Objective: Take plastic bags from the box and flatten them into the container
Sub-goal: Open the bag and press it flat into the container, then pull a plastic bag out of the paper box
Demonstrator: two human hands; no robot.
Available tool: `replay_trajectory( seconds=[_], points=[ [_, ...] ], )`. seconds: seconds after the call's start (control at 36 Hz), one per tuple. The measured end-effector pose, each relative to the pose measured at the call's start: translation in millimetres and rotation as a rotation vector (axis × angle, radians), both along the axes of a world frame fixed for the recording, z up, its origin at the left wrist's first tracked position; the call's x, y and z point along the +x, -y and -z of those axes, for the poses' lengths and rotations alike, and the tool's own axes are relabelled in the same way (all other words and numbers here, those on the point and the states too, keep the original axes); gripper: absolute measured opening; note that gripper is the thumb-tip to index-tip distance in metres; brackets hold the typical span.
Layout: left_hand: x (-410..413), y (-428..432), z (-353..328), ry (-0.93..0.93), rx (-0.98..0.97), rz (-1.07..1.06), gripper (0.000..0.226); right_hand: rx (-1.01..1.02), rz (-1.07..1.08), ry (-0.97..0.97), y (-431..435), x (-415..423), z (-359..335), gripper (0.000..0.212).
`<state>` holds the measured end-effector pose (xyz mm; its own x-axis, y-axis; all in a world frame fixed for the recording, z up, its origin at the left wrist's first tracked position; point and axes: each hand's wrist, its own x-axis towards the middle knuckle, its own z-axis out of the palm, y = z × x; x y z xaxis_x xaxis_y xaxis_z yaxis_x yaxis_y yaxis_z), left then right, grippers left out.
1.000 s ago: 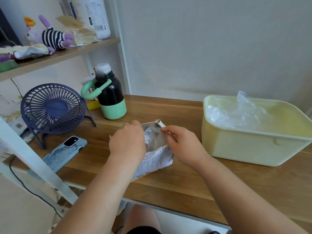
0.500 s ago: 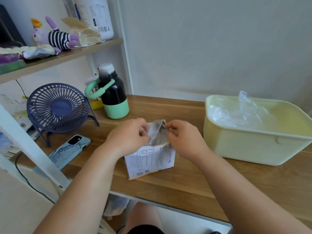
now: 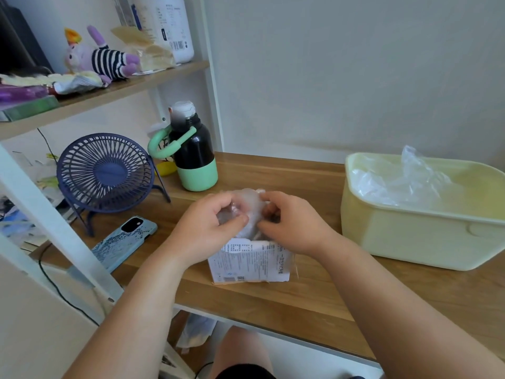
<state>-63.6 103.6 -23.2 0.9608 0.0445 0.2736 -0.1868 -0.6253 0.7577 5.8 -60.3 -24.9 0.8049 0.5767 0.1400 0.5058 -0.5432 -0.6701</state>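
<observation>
While both hands pinch it, the thin clear plastic bag (image 3: 250, 207) sits bunched directly above the open top of the small white printed cardboard box (image 3: 250, 265), its lower end not yet free of the opening as far as can be told. Left hand (image 3: 210, 224) closed on the bag's left side, right hand (image 3: 292, 222) closed on its right; the bag's crumpled length runs between them, roughly crosswise to the person. Pale yellow rectangular plastic container (image 3: 410, 236) stands to the right of the box on the wooden surface (image 3: 314, 294), apart from it, with crinkled clear bags (image 3: 401, 181) already inside. Right hand is the nearer one to the container. Judgement: the carry goes rightward from the box, bag spread wide between both hands, then pressed flat.
</observation>
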Motion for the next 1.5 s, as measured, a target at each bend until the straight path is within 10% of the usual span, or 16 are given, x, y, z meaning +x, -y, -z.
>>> replay_trajectory(
  seconds=[0.06, 0.19, 0.31, 0.5, 0.69, 1.03, 1.42, 1.5],
  points=[
    [-3, 1, -5, -0.023, -0.036, 0.033, 0.009, -0.007, -0.005, 0.029, 0, 2, 1, 0.021],
    [-3, 4, -10, -0.077, -0.122, -0.090, 0.068, 0.014, 0.002, 0.058, 1, 3, 4, 0.018],
    [-1, 9, -4, -0.008, 0.176, -0.135, 0.021, 0.105, 0.030, 0.040, 2, 3, 6, 0.012],
    [4, 15, -1, -0.014, 0.341, -0.121, 0.039, 0.159, 0.039, -0.007, 3, 5, 2, 0.013],
    [6, 14, -1, -0.013, 0.339, -0.090, 0.012, 0.137, -0.043, 0.007, 1, 5, -16, 0.013],
    [8, 13, -4, 0.129, 0.106, -0.171, 0.016, 0.397, 0.061, -0.255, 3, 1, -23, 0.026],
    [9, 13, -14, 0.029, -0.242, -0.188, 0.020, -0.006, -0.083, 0.166, -3, 6, -13, 0.010],
    [9, 12, -15, 0.036, -0.338, -0.192, 0.019, -0.111, -0.051, 0.158, -1, 4, -13, 0.033]
  ],
)
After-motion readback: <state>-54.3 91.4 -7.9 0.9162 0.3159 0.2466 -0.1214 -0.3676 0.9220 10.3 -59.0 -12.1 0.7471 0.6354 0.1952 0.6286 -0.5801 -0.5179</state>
